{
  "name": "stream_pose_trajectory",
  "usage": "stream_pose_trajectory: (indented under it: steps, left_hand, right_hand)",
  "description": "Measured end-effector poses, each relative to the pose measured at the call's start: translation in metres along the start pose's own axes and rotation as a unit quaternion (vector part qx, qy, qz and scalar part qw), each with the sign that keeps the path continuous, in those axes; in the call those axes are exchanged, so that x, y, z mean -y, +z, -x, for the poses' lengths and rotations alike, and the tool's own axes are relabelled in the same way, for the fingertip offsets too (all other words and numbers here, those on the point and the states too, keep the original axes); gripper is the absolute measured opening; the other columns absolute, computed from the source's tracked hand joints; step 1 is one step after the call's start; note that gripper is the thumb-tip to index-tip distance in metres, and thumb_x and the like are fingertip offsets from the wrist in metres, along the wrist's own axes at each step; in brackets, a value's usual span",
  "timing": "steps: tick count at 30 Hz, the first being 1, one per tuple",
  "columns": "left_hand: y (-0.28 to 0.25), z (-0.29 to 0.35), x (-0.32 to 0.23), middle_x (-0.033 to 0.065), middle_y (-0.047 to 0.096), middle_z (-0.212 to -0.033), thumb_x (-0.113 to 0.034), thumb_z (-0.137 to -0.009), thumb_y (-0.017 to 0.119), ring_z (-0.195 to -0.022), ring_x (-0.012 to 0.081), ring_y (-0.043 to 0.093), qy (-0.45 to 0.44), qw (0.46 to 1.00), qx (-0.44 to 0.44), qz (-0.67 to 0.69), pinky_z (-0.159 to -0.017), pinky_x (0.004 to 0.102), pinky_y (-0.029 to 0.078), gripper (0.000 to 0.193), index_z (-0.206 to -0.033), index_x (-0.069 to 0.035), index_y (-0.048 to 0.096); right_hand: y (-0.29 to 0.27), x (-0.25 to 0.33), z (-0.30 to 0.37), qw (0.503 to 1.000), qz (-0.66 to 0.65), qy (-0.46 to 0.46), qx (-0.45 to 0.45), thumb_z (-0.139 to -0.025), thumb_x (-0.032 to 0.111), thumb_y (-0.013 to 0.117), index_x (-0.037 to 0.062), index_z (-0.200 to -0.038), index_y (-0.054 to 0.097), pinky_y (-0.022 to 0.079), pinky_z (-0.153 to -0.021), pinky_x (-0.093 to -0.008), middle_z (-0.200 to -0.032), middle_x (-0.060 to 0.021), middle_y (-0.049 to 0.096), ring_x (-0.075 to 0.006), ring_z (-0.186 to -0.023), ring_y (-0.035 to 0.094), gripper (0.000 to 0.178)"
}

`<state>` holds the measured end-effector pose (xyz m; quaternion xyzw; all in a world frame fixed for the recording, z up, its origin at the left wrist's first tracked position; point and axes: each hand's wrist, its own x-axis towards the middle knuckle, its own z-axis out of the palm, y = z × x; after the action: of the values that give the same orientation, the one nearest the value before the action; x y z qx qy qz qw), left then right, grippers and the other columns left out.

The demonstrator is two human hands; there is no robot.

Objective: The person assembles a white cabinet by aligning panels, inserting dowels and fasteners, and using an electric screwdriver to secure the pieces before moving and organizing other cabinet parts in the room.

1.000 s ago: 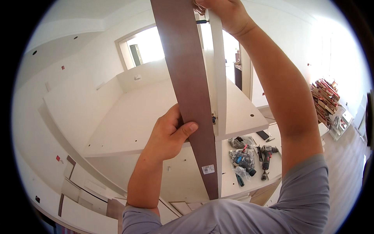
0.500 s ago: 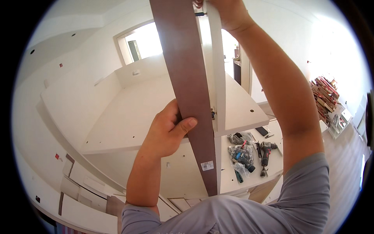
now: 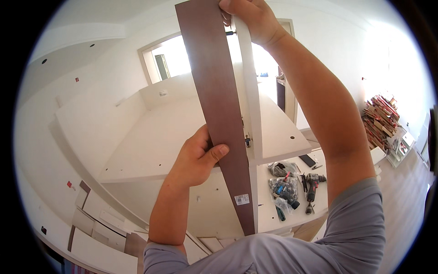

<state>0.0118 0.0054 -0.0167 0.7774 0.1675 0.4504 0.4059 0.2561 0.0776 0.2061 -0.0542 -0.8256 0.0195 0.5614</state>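
A long brown board (image 3: 212,91) with a small white label near its lower end stands almost upright in front of me, leaning slightly left at the top. My left hand (image 3: 196,157) grips its left edge around mid-height, thumb across the front and fingers behind. High up, my right hand (image 3: 248,18) is closed at the board's upper right edge, with fingers partly hidden behind it. Just right of the board rises a white upright panel (image 3: 254,105). Dark screw fittings, such as the cam connector (image 3: 247,141), show between the two.
White cabinet shelves (image 3: 150,132) spread on both sides of the upright. On the lower right shelf lie a cordless drill (image 3: 313,186), plastic bags of fittings (image 3: 284,187) and a green-handled tool (image 3: 280,213). Scrap strips (image 3: 378,118) are piled at far right; white boards (image 3: 102,246) lie lower left.
The view has tilted up a little, so the board's top end and more of my right hand now show. Both hands keep their hold on the brown board.
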Motion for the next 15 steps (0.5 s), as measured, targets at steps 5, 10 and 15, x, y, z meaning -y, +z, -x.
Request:
stream_pose_trajectory:
  steps: [5, 10, 15]
  left_hand:
    - [0.0, 0.0, -0.001, 0.0067, 0.067, -0.117, -0.022, -0.104, 0.064, -0.105, 0.0125, 0.062, 0.007, 1.0, 0.004, -0.007, -0.091, 0.0294, 0.052, 0.044, -0.137, 0.003, 0.051]
    - [-0.001, -0.001, 0.004, 0.0067, 0.067, -0.116, -0.024, -0.104, 0.065, -0.103, 0.0129, 0.062, 0.044, 0.999, 0.003, -0.025, -0.091, 0.0302, 0.052, 0.044, -0.136, 0.003, 0.053]
    - [0.0, -0.001, 0.003, 0.0075, 0.068, -0.115, -0.025, -0.104, 0.065, -0.103, 0.0135, 0.062, 0.041, 0.998, -0.008, -0.05, -0.091, 0.0311, 0.052, 0.042, -0.134, 0.003, 0.055]
  right_hand:
    - [-0.001, -0.002, -0.001, 1.0, -0.017, -0.01, -0.006, -0.097, 0.022, 0.054, 0.0034, -0.077, 0.063, 0.044, -0.07, -0.0294, -0.075, -0.0014, 0.059, -0.0115, -0.074, 0.052, 0.028]
    - [-0.004, 0.001, -0.001, 1.0, -0.018, -0.023, -0.007, -0.096, 0.02, 0.056, 0.0038, -0.076, 0.061, 0.043, -0.066, -0.0273, -0.074, -0.0015, 0.059, -0.0106, -0.073, 0.052, 0.026]
    - [-0.001, 0.005, -0.004, 0.997, -0.067, -0.029, 0.001, -0.093, 0.017, 0.057, 0.0023, -0.096, 0.058, 0.043, -0.067, -0.0261, -0.08, -0.002, 0.059, -0.0101, -0.075, 0.051, 0.015]
